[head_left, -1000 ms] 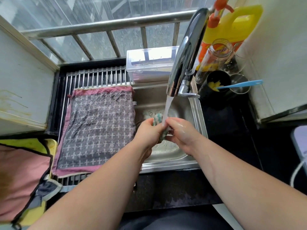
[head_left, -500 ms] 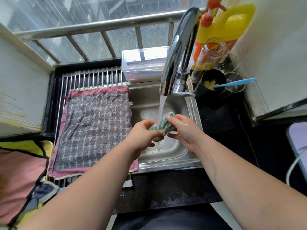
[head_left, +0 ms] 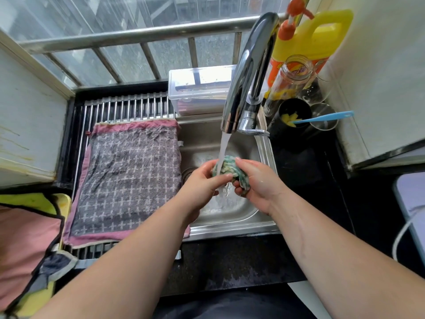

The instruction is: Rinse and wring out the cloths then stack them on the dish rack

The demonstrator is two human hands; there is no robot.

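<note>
Here the fingers [head_left: 218,179] of the left hand [head_left: 201,184] curl round the near side of a bunched green-and-white cloth [head_left: 228,165]. The fingertips [head_left: 239,161] of the right hand [head_left: 258,184] close on its other side, so both hands grip the wad at the centre of the frame. The stream [head_left: 224,146] from the tap [head_left: 248,72] falls straight onto the top of the cloth and runs off below the hands into the sink [head_left: 265,146].

This looks like the rinsing step, with wringing to follow. To do it well, the fingers should loosen and squeeze by turns, and the wad should be turned and opened a little so water reaches the inner folds rather than only the outer face. For the wring itself, it seems best to move the cloth out of the stream, twist the two hands in opposite directions, and hold it low over the basin so the splash stays inside.

To the left of the frame a grey checked cloth [head_left: 131,176] with a pink border lies flat on the dish rack [head_left: 128,104], just beside the sink. Judging by that, the green cloth belongs on top of it.
</note>
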